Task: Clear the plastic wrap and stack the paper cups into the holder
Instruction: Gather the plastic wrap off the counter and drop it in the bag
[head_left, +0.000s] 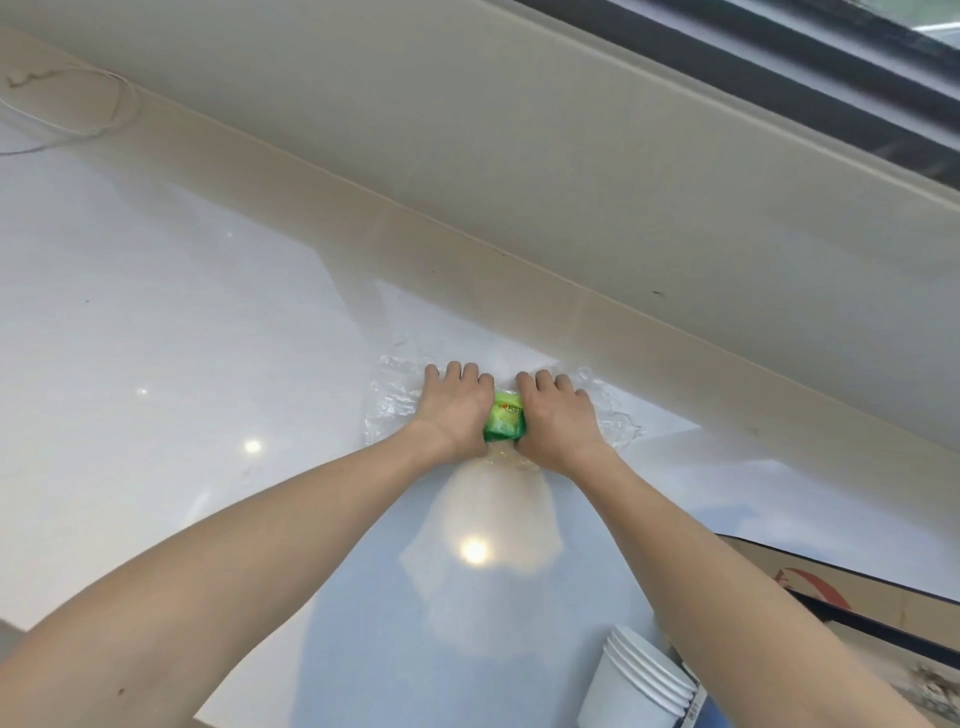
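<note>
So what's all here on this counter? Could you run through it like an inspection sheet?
Surface: glossy white countertop, lamp glare showing.
Job's things: crumpled plastic wrap with green label; nested white paper cups at the near edge; holder not seen.
Clutter: cardboard box at right.
Hands: left hand and right hand both pressed on the wrap.
Cables: thin white cord, far left.
Surroundings: beige wall ledge, window frame above.

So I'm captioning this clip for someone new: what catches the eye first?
Both hands, left hand and right hand, press side by side on crinkled clear plastic wrap with a bright green label between them, near the counter's back edge. A stack of white paper cups sits at the bottom right.
</note>
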